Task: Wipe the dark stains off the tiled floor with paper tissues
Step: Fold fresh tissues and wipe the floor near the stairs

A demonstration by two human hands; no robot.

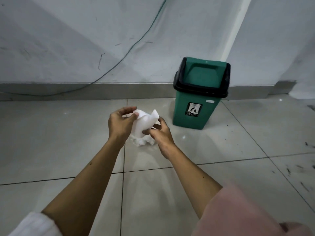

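head view: both hands hold one white paper tissue (146,122) above the tiled floor (68,142); the left hand (120,122) pinches its upper edge, the right hand (161,136) grips its lower side. a crumpled tissue (142,142) lies below them. dark stains (303,171) mark the tiles at right. the green bin (199,106) by the wall has its swing lid (202,75) closed, contents hidden.

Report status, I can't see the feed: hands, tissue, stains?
Left hand and right hand both pinching a white tissue. Dark stains on floor, far right, untouched. Green bin stands between.
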